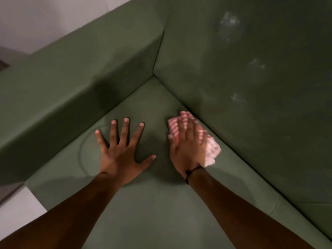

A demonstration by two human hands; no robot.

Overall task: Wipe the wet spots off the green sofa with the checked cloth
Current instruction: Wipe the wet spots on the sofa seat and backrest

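Seat (161, 203) of the green sofa (233, 123) fills the middle and lower frame; it is bounded by the armrest (71, 83) running from left edge to upper centre and by the backrest (251, 78) filling the right side; the two meet in a corner just above centre. Open cushion lies toward the bottom of the frame, between and below the forearms; pale floor (16, 212) shows past the seat's front edge at lower left; pale wall (36, 18) at upper left.

Left hand (120, 155) lies flat on the seat left of centre, fingers spread wide, holding nothing; a faint curved crease arcs around it on the cushion. Right hand (188, 150) lies palm down on the checked cloth (212, 150), fingers pressed onto it, just beside the seam where seat meets backrest; a dark band (193, 170) circles that wrist.

Cloth is red-and-white checked, bunched, showing beyond the fingertips and along the hand's right side; edges blurred. Wet spots (230, 20) show as whitish smears on the backrest, three patches stepping down from upper right toward the middle right, well apart from the cloth.
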